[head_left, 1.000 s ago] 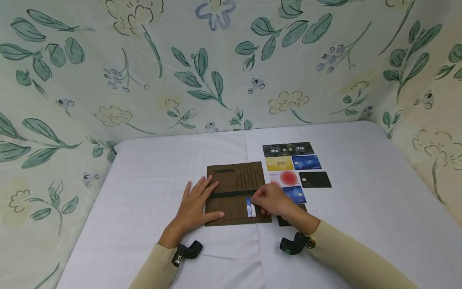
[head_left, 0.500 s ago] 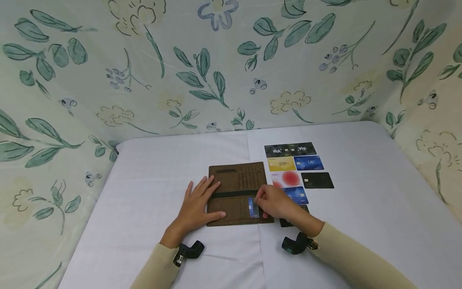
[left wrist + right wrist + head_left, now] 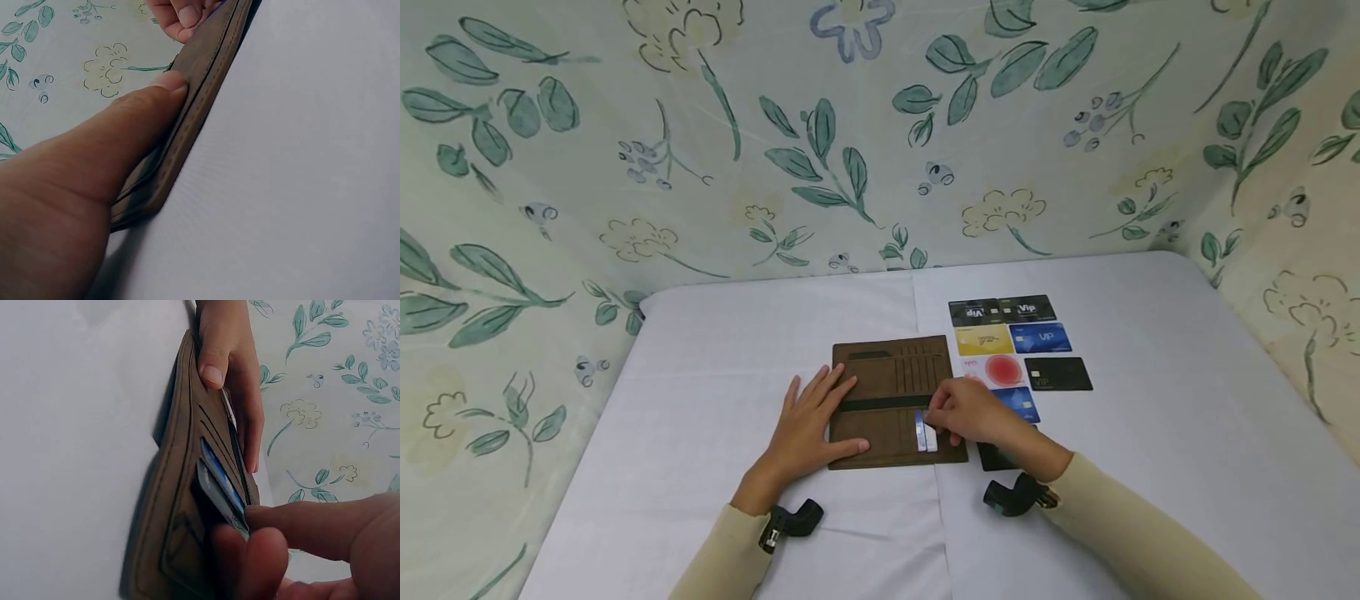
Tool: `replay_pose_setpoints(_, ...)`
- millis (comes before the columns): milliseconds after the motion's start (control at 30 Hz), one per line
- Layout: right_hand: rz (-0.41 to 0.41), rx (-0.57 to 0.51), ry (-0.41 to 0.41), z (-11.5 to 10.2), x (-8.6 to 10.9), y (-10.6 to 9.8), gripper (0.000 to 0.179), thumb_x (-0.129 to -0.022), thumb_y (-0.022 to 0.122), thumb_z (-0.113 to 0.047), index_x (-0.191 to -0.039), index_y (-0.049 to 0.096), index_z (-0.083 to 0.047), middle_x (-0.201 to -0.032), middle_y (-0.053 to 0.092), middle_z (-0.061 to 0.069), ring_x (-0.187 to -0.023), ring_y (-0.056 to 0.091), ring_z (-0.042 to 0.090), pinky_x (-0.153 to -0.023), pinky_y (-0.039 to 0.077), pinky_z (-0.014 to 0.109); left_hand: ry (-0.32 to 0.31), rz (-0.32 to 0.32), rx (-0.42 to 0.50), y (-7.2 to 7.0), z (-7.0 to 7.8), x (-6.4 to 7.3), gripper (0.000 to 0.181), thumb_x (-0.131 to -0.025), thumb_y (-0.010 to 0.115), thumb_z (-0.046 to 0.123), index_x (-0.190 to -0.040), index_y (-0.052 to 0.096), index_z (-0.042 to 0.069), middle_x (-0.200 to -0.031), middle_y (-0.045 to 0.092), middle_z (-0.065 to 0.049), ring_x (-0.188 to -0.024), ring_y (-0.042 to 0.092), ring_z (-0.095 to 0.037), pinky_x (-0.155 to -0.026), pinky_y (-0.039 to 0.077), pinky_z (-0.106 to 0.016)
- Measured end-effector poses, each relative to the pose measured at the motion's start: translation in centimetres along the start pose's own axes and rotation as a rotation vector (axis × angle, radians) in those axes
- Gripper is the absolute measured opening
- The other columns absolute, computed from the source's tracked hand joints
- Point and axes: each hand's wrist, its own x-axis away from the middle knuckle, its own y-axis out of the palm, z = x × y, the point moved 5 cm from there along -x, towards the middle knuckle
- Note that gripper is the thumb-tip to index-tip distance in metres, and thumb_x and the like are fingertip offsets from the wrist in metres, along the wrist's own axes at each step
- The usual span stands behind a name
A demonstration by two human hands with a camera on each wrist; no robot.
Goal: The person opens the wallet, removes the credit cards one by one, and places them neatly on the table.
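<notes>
An open brown wallet [image 3: 887, 442] lies on the white-covered table. My left hand [image 3: 805, 433] rests on its left side with fingers spread and thumb [image 3: 140, 109] on the lower panel. At the lower right slots, my right hand [image 3: 973, 412] pinches the edge of a pale-faced card [image 3: 931, 438] with thumb and index finger. In the right wrist view this card [image 3: 215, 492] looks greyish and sits partly in a slot. A blue card [image 3: 222, 472] stands in the slot beside it. How deep each card sits is hidden.
Several cards lie right of the wallet: two black ones [image 3: 1027, 308] at the back, a yellow one [image 3: 984, 340], blue ones [image 3: 1041, 337], a white-and-red one [image 3: 1002, 370] and a black one [image 3: 1059, 374]. Another black card [image 3: 994, 457] is partly under my right wrist.
My right fingers have shifted slightly at the card; its face turned dark half a second ago and is bright again now. My left hand and the wallet stay in place.
</notes>
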Motion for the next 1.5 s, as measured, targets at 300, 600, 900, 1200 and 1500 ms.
replay_pose_setpoints(300, -0.033, -0.009, 0.005, 0.8, -0.4, -0.2, 0.017, -0.087, 0.072, -0.016, -0.085, 0.058, -0.006, -0.062, 0.062, 0.004, -0.049, 0.059, 0.018, -0.048, 0.043, 0.026, 0.005, 0.007, 0.002, 0.2, 0.0, 0.0, 0.095, -0.075, 0.062, 0.073, -0.150, 0.036, 0.021, -0.159, 0.024, -0.003, -0.147, 0.017, -0.026, -0.114, 0.003, -0.059)
replay_pose_setpoints(600, -0.097, -0.059, -0.027, 1.5, -0.5, -0.4, 0.018, -0.087, 0.071, -0.015, -0.090, 0.057, -0.004, -0.063, 0.063, 0.005, -0.049, 0.060, 0.017, -0.048, 0.047, 0.028, 0.018, 0.016, 0.003, 0.2, 0.1, -0.1, 0.095, -0.075, 0.062, 0.073, -0.150, 0.036, 0.021, -0.159, 0.024, -0.003, -0.146, 0.017, -0.027, -0.114, 0.003, -0.059)
replay_pose_setpoints(900, -0.101, -0.041, -0.083, 1.5, -0.5, -0.1, 0.028, -0.082, 0.078, -0.018, -0.093, 0.057, -0.004, -0.068, 0.061, 0.005, -0.053, 0.060, 0.018, -0.056, 0.051, 0.030, 0.005, 0.006, -0.004, 0.2, -0.1, -0.1, 0.096, -0.075, 0.061, 0.074, -0.151, 0.035, 0.021, -0.159, 0.024, -0.004, -0.147, 0.016, -0.026, -0.114, 0.002, -0.058)
replay_pose_setpoints(1200, -0.111, 0.004, -0.078, 1.2, -0.2, -0.2, 0.027, -0.083, 0.076, -0.017, -0.094, 0.054, -0.004, -0.069, 0.060, 0.005, -0.055, 0.062, 0.018, -0.054, 0.054, 0.030, 0.007, -0.002, -0.008, 0.3, 0.0, -0.1, 0.095, -0.076, 0.060, 0.075, -0.151, 0.035, 0.022, -0.159, 0.023, -0.003, -0.147, 0.015, -0.025, -0.114, 0.001, -0.058)
replay_pose_setpoints(1500, -0.096, 0.130, -0.099, 0.4, -0.2, 0.4, 0.036, -0.082, 0.078, -0.026, -0.101, 0.053, -0.009, -0.067, 0.057, 0.004, -0.055, 0.059, 0.016, -0.055, 0.048, 0.029, 0.012, 0.020, -0.013, 0.2, -0.1, 0.0, 0.095, -0.075, 0.061, 0.074, -0.150, 0.036, 0.021, -0.159, 0.024, -0.003, -0.146, 0.017, -0.027, -0.114, 0.004, -0.059)
